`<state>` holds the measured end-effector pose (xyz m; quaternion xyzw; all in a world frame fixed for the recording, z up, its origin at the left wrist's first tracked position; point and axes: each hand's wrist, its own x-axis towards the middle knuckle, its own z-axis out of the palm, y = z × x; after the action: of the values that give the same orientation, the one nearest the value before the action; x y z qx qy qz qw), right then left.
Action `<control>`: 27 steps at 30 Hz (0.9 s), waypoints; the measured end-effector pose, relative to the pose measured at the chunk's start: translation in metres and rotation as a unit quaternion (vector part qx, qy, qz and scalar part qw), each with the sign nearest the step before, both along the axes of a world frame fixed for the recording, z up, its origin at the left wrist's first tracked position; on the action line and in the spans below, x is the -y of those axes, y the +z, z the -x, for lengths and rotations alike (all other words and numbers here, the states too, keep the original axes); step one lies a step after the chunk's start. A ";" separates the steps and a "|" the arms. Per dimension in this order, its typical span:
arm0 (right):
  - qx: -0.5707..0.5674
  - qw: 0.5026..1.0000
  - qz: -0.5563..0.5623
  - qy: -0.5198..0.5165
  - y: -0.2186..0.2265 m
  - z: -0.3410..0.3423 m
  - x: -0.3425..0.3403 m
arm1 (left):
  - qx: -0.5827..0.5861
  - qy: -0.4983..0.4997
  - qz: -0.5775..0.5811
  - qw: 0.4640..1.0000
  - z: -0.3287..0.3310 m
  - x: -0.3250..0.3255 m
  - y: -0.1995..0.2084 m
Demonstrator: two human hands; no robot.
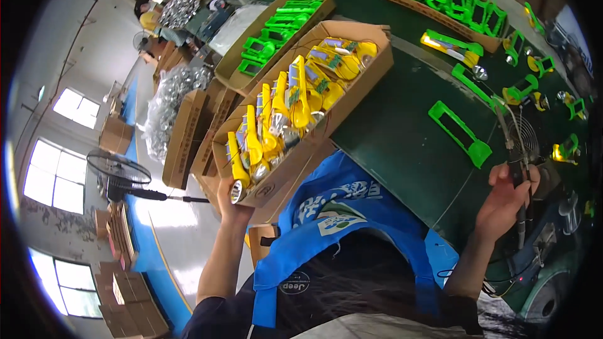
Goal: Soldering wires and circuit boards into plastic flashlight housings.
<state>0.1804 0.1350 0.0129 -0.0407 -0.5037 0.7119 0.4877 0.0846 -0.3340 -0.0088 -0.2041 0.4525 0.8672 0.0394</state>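
At the near left corner of a long open box of brown cardboard [358,95], the person's left hand [233,206] is placed close to a round silver cup [237,192]; whether it grasps this cup or only the wall, one cannot tell. Inside the box, many yellow plastic bodies [301,100] lie side by side. Well to the right of the box, the right hand [504,204] has its fingers bent around a slim tool with black handle [518,172]. Between the box and this hand, one bright green plastic frame [475,149] lies on the dark green tabletop [392,157]. Behind the box is a second cardboard box [324,6], containing more green frames [279,34].
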 end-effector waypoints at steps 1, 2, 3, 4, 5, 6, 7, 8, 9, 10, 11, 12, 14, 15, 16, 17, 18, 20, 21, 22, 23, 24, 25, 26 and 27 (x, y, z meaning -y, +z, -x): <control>0.021 1.000 -0.014 -0.014 -0.003 0.000 -0.003 | 0.005 -0.016 0.002 1.000 0.015 -0.024 0.007; 0.043 0.998 -0.027 -0.025 -0.006 0.001 -0.005 | -0.012 -0.036 -0.004 0.999 0.037 -0.024 -0.007; 0.056 0.998 -0.032 -0.023 -0.012 0.002 -0.010 | -0.031 -0.053 -0.011 0.998 0.060 -0.022 -0.022; 0.072 0.997 -0.028 -0.018 -0.015 0.003 -0.012 | -0.031 -0.059 -0.008 0.998 0.076 -0.031 -0.027; 0.087 0.996 -0.024 -0.010 -0.019 0.005 -0.012 | -0.028 -0.063 -0.009 0.998 0.087 -0.035 -0.032; 0.101 0.993 -0.053 0.008 -0.025 0.008 -0.015 | -0.037 -0.053 0.003 0.998 0.096 -0.037 -0.036; 0.121 0.989 -0.085 0.001 -0.024 0.015 -0.013 | -0.047 -0.039 0.015 0.998 0.103 -0.036 -0.041; 0.139 0.983 -0.118 -0.004 -0.024 0.025 -0.010 | -0.049 -0.050 0.010 0.998 0.110 -0.032 -0.046; 0.161 0.974 -0.158 -0.002 -0.030 0.032 -0.011 | -0.046 -0.056 0.020 0.997 0.112 -0.034 -0.042; 0.173 0.968 -0.184 -0.001 -0.035 0.041 -0.009 | -0.041 -0.064 0.028 0.997 0.115 -0.040 -0.035; 0.188 0.959 -0.211 -0.001 -0.040 0.048 -0.008 | -0.036 -0.041 0.024 0.998 0.112 -0.061 -0.012; 0.192 0.954 -0.230 0.016 -0.043 0.055 -0.006 | -0.022 -0.042 0.095 0.994 0.111 -0.021 -0.021; 0.219 0.945 -0.242 0.012 -0.049 0.064 -0.002 | -0.030 0.060 0.401 0.914 0.117 0.022 -0.008; 0.236 0.937 -0.258 0.005 -0.051 0.065 0.002 | -0.221 0.128 0.553 0.793 0.132 0.026 0.003; 0.239 0.930 -0.280 0.003 -0.060 0.064 0.000 | -0.288 0.074 0.596 0.746 0.151 0.014 0.028; 0.253 0.925 -0.282 -0.002 -0.064 0.063 0.002 | -0.355 0.013 0.629 0.691 0.176 -0.008 0.062; 0.263 0.928 -0.264 -0.008 -0.066 0.059 0.004 | -0.457 -0.072 0.704 0.538 0.207 -0.040 0.089; 0.269 0.921 -0.282 -0.023 -0.064 0.059 0.004 | -0.568 -0.215 0.697 0.382 0.261 -0.095 0.116; 0.262 0.932 -0.250 -0.009 -0.060 0.063 0.009 | -0.596 -0.252 0.682 0.340 0.280 -0.116 0.117; 0.256 0.942 -0.217 -0.001 -0.054 0.067 0.017 | -0.600 -0.297 0.682 0.296 0.292 -0.136 0.119; 0.281 0.936 -0.212 -0.022 -0.047 0.069 0.026 | -0.618 -0.334 0.664 0.255 0.311 -0.150 0.110; 0.268 0.937 -0.225 -0.029 -0.046 0.072 0.027 | -0.637 -0.368 0.643 0.213 0.324 -0.164 0.100; 0.253 0.938 -0.233 -0.040 -0.057 0.074 0.024 | -0.609 -0.435 0.640 0.173 0.336 -0.172 0.094; 0.268 0.916 -0.291 -0.066 -0.061 0.077 0.019 | -0.582 -0.480 0.633 0.174 0.348 -0.181 0.089; 0.267 0.924 -0.266 -0.068 -0.061 0.084 0.023 | -0.550 -0.524 0.628 0.167 0.355 -0.184 0.085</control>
<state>0.0961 0.1120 -0.0483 -0.1321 -0.7825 0.4792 0.3749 -0.2707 -0.1501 0.0759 0.6553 0.7492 -0.0477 0.0836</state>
